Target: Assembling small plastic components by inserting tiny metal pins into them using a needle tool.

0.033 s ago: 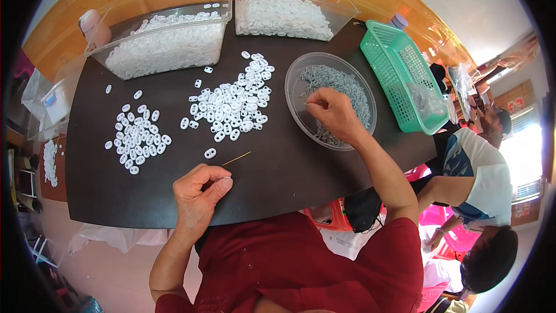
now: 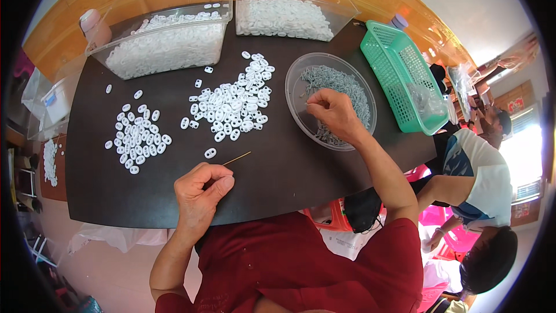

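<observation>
Back left of table [image 2: 272, 191]: clear bin [image 2: 104, 57] full of white two-hole pieces [image 2: 168, 46]; small pile [image 2: 139, 139] of same in front. Left hand [image 2: 202, 194] near front edge, grip closed on thin brass-coloured rod [image 2: 238, 157], tip out to the right. Bigger pile [image 2: 231, 107] behind it, second filled bin [image 2: 341, 17] at back. Right hand [image 2: 335, 115] over round bowl [image 2: 296, 90] of small grey screws [image 2: 336, 81]; fingertips pinched, can't tell if they hold one. Green basket [image 2: 388, 81] right of bowl, person [image 2: 486, 174] beyond.
</observation>
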A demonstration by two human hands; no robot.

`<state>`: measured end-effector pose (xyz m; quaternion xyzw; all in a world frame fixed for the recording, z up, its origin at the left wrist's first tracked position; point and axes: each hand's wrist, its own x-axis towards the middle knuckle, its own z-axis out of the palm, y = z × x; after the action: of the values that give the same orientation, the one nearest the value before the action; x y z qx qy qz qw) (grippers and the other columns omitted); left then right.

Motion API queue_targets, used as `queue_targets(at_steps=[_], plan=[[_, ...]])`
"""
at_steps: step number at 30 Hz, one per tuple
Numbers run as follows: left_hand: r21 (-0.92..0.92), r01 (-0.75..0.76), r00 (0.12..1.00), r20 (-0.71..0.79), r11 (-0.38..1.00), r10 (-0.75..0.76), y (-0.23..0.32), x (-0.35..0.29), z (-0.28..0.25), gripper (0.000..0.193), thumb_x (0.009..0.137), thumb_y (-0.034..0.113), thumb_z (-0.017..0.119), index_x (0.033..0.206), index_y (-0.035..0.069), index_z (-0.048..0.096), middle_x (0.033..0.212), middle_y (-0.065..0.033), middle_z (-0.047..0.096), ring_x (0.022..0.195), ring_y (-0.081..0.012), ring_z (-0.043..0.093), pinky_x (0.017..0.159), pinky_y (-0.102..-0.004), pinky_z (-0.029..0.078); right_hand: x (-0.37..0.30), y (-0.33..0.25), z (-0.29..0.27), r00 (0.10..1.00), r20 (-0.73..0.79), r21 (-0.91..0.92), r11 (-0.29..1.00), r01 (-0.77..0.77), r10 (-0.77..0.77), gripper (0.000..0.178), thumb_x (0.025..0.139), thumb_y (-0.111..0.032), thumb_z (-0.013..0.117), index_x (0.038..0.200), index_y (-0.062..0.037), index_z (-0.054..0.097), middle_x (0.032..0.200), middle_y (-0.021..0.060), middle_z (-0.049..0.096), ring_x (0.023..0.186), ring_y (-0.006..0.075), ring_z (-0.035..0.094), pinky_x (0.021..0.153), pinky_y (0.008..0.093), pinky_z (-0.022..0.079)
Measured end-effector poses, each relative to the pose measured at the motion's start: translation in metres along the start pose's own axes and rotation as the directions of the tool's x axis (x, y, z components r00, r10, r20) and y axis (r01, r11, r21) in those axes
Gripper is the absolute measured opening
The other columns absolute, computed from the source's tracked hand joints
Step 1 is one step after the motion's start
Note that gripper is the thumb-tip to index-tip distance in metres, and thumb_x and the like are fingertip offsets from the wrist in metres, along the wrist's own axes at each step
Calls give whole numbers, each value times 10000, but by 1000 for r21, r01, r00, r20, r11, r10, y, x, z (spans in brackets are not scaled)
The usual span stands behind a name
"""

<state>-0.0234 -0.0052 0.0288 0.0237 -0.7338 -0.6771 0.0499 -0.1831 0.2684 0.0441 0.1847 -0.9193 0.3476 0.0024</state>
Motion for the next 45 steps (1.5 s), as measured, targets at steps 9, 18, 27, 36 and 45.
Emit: queue_targets(at_steps=[9, 18, 27, 36, 45], plan=[[-54, -99, 994, -60, 994, 95, 2, 17, 26, 104, 802, 10, 668, 904, -2, 652, 722, -22, 568, 630, -84, 510, 565, -225, 410, -12, -43, -7, 973, 202, 388, 903, -183, 110, 120, 794, -66, 668, 878, 15, 641, 789, 38, 654, 730, 73, 599, 636, 209, 468], [260, -383, 912, -48, 887, 407, 3, 36, 32, 158, 821, 9, 649, 979, 16, 655, 763, -43, 579, 649, -105, 533, 581, -235, 429, -5, -88, 31, 849, 528, 557, 765, -324, -25, 125, 783, -79, 672, 847, 27, 651, 770, 45, 656, 715, 77, 583, 648, 212, 472], [330, -310, 934, -68, 892, 350, -2, 39, 10, 62, 824, 13, 644, 876, -7, 617, 707, -25, 567, 623, -84, 524, 552, -237, 431, 3, -93, 66, 855, 519, 621, 693, -367, -13, 145, 778, -30, 691, 911, 4, 641, 830, 36, 644, 734, 79, 580, 688, 212, 464], [-287, 167, 983, -25, 943, -181, -3, 47, -7, 73, 823, 85, 631, 804, 16, 616, 664, -3, 571, 551, -39, 471, 487, -181, 362, 3, -109, 77, 934, 352, 575, 802, -164, -61, 231, 805, 5, 653, 1033, -17, 622, 862, 18, 630, 779, 68, 558, 726, 215, 452], [-410, 397, 909, 53, 821, -413, 4, 59, -20, 14, 754, 15, 606, 751, 1, 606, 603, -38, 539, 417, -55, 403, 386, -201, 296, 10, -98, 96, 789, -39, 234, 762, 604, -613, 311, 722, 55, 675, 1011, -52, 632, 716, 14, 561, 667, 93, 542, 624, 231, 451]])
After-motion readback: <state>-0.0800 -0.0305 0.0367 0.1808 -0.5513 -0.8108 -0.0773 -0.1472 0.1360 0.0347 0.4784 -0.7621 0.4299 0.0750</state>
